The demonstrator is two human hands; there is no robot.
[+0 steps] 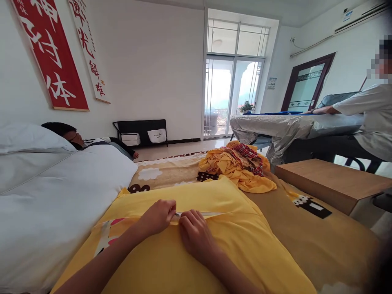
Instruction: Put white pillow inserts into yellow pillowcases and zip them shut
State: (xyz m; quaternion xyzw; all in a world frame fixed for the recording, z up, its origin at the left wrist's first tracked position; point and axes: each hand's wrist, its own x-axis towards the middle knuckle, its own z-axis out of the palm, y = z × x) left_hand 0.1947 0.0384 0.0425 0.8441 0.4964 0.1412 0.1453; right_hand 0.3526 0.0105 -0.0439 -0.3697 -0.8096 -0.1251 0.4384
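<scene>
A plump yellow pillow [147, 257] lies in front of me, with a zipper [212, 214] running across its upper side. My left hand [161, 212] is closed in a pinch at the zipper's left part; the exact bit between thumb and finger is hidden. Just right of it, my right hand [196, 230] curls its fingers over the cover's edge along the zipper. A pale strip shows in the gap between the hands. On the pillow's left side is a printed patch with pink and black shapes, partly behind my left forearm.
White pillows [61, 179] are piled at left, with a person [69, 132] lying behind them. A crumpled yellow and plaid cloth [235, 165] lies on the patterned brown blanket [306, 241]. At right stand a cardboard box [333, 179] and a covered table [281, 124], where another person sits.
</scene>
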